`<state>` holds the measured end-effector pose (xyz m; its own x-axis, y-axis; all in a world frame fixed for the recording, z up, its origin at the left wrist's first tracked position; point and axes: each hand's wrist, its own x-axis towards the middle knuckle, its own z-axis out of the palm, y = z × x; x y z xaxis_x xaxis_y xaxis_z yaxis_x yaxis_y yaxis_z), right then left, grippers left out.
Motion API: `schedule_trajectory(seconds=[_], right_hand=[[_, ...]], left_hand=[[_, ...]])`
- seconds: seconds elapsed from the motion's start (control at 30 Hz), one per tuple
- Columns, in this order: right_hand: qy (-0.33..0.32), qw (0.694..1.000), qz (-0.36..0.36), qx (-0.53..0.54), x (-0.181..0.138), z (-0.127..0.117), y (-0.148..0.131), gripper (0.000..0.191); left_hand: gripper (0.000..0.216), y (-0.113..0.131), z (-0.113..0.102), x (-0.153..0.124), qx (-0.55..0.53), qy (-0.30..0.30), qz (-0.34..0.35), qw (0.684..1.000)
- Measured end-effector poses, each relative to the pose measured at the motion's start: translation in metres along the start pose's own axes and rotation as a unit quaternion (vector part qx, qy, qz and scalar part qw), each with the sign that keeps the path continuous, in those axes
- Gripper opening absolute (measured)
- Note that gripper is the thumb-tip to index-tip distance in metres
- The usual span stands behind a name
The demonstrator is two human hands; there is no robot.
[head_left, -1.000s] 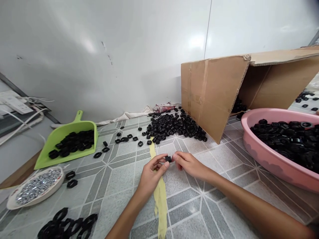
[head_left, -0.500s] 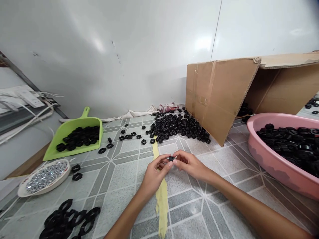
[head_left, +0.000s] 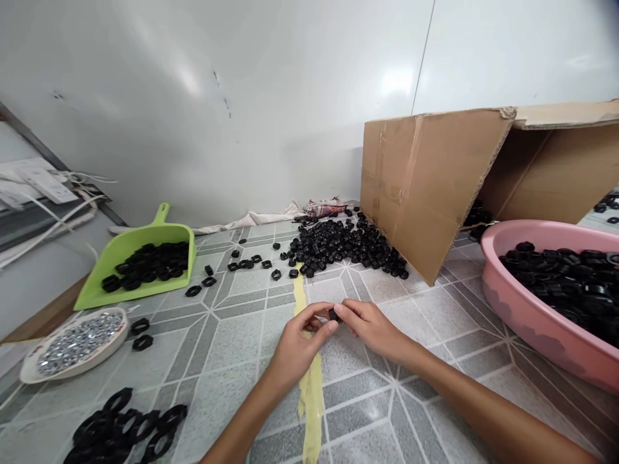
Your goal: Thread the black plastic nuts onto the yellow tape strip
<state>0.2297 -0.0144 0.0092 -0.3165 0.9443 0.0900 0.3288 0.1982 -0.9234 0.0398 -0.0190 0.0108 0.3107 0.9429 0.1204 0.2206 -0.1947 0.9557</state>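
Left hand (head_left: 300,338) and right hand (head_left: 373,326) hold a black nut (head_left: 333,315) in narrow grips, just right of yellow tape (head_left: 313,399).

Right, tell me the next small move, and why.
Perhaps turn the small black plastic-looking piece slightly between the left hand and the right hand: it sits at both hands' fingertips, which hide most of its shape.
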Motion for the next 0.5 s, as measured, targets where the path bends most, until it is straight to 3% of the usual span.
schedule_trajectory(seconds=[0.17, 0.33, 0.5], right_hand=[[-0.005, 1.000, 0.007, 0.024, -0.0005, -0.0029, 0.0004, 0.051], [-0.010, 0.999, -0.006, 0.032, 0.0000, -0.0037, -0.0007, 0.037], [0.001, 1.000, -0.002, -0.022, -0.0010, -0.0011, -0.0015, 0.043]], left_hand=[[0.039, -0.0001, 0.0023, -0.0002, -0.018, 0.011, -0.025, 0.999], [0.037, -0.0009, 0.0008, 0.0014, -0.028, 0.020, -0.032, 0.999], [0.034, 0.0022, 0.0031, -0.0011, 0.006, 0.010, -0.012, 1.000]])
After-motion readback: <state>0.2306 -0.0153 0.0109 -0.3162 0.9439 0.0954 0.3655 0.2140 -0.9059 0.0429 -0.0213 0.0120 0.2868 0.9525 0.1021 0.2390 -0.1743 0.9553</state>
